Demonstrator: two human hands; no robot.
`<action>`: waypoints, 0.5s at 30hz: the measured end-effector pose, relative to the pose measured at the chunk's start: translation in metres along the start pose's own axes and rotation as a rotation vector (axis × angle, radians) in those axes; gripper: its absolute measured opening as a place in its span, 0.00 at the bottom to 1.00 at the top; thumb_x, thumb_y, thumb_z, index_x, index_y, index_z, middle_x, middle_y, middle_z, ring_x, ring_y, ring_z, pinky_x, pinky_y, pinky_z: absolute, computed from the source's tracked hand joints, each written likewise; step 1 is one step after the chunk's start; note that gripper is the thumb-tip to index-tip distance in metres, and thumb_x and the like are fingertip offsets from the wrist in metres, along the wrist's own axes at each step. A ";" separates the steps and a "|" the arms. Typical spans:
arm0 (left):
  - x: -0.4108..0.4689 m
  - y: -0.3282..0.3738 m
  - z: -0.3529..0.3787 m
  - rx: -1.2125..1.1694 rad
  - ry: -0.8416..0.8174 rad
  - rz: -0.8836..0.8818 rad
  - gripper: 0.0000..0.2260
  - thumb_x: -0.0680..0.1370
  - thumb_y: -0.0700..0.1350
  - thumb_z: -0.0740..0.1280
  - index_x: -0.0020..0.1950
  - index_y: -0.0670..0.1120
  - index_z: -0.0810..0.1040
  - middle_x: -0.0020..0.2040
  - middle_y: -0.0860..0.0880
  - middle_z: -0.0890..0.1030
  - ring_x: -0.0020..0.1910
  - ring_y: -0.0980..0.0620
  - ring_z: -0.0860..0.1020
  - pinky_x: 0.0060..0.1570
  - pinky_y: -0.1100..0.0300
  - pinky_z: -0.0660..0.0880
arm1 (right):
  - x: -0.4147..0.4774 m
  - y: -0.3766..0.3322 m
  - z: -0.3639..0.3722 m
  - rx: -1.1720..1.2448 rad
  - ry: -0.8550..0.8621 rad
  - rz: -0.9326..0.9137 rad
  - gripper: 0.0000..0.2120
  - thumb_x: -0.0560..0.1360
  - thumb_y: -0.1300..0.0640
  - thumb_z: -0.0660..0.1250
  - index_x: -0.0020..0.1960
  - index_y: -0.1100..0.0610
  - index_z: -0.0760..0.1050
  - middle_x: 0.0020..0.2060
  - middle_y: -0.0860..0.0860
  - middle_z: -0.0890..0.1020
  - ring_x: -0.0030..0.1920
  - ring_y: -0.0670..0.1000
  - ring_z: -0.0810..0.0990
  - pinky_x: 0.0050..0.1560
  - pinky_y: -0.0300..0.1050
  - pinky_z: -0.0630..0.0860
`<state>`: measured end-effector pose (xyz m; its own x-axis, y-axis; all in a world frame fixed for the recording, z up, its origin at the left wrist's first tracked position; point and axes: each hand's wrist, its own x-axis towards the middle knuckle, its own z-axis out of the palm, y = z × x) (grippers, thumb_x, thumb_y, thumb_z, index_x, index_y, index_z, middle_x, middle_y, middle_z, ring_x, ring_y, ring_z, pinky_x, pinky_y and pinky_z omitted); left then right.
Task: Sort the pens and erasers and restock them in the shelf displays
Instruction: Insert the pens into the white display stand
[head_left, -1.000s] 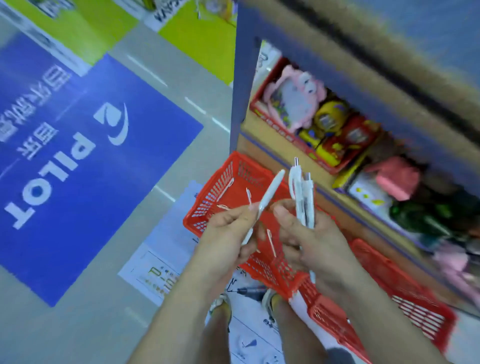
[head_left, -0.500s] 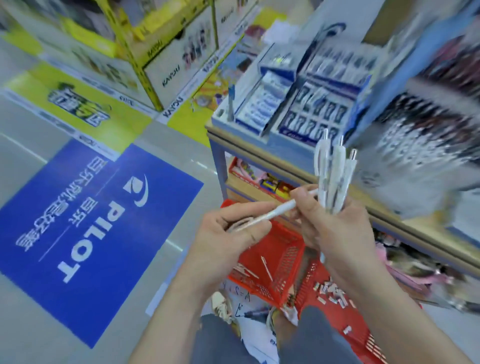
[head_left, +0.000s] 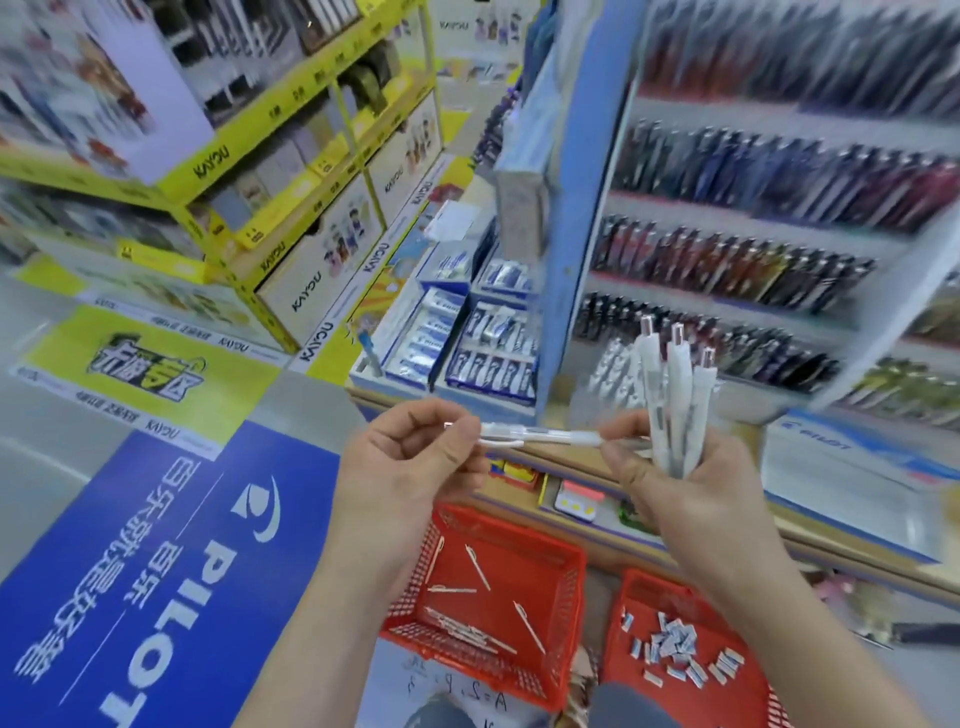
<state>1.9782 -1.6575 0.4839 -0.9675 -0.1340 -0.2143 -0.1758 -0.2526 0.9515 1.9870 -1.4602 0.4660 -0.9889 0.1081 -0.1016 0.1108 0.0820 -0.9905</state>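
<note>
- Three white pens (head_left: 675, 400) are gripped upright in the right hand (head_left: 691, 499), tips up, fanned slightly in front of the pen shelf display (head_left: 753, 249).
- A fourth white pen (head_left: 535, 435) is held level between both hands, clip end at the left hand (head_left: 410, 467), other end touching the right thumb.
- Left fingers (head_left: 457, 431) are pinched on the clip end of the level pen; thumb and index are pressed together around it.
- Right fingers are wrapped around the pen bundle, closed; the fingertips are hidden behind the barrels.
- Left red basket (head_left: 566, 597) is seen on the floor below the hands, with several loose white pens (head_left: 478, 566) scattered inside, lying at mixed angles.
- Right red basket (head_left: 623, 603) is set just beside it, holding a loose heap of small wrapped erasers (head_left: 675, 642).
- Rows of dark-capped pens are stacked in tiers on the shelf display, blurred; exact types cannot be told.
- Boxed eraser packs (head_left: 493, 338) are shown on the counter (head_left: 571, 457) left of the blue upright (head_left: 576, 208).
- A blue PILOT floor mat (head_left: 156, 571) is laid on the floor to the left; a yellow rack (head_left: 291, 171) of boxes is stood further back.
- Both forearms are seen bare, reaching in from the bottom edge.
</note>
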 end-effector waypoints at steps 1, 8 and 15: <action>0.003 0.001 0.009 0.019 -0.006 -0.003 0.08 0.63 0.41 0.71 0.40 0.41 0.80 0.30 0.45 0.81 0.28 0.52 0.79 0.29 0.65 0.77 | 0.002 0.001 -0.008 -0.016 0.022 -0.006 0.07 0.73 0.65 0.70 0.40 0.55 0.78 0.18 0.43 0.69 0.20 0.42 0.62 0.24 0.37 0.61; 0.033 -0.001 0.069 0.272 -0.028 0.059 0.08 0.70 0.34 0.71 0.38 0.47 0.84 0.30 0.47 0.82 0.29 0.53 0.81 0.32 0.66 0.77 | 0.014 0.016 -0.064 0.038 0.151 0.080 0.02 0.73 0.58 0.70 0.44 0.57 0.79 0.23 0.45 0.74 0.24 0.42 0.68 0.26 0.37 0.67; 0.072 -0.021 0.118 0.740 -0.054 0.224 0.10 0.71 0.41 0.73 0.36 0.56 0.81 0.32 0.56 0.83 0.35 0.55 0.82 0.39 0.61 0.78 | 0.043 0.079 -0.117 0.158 0.349 0.346 0.01 0.77 0.60 0.67 0.47 0.55 0.77 0.29 0.51 0.68 0.27 0.48 0.63 0.27 0.43 0.62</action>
<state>1.8911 -1.5487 0.4744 -0.9985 -0.0552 -0.0062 -0.0322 0.4834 0.8748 1.9651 -1.3333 0.3939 -0.8021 0.4285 -0.4159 0.3830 -0.1651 -0.9089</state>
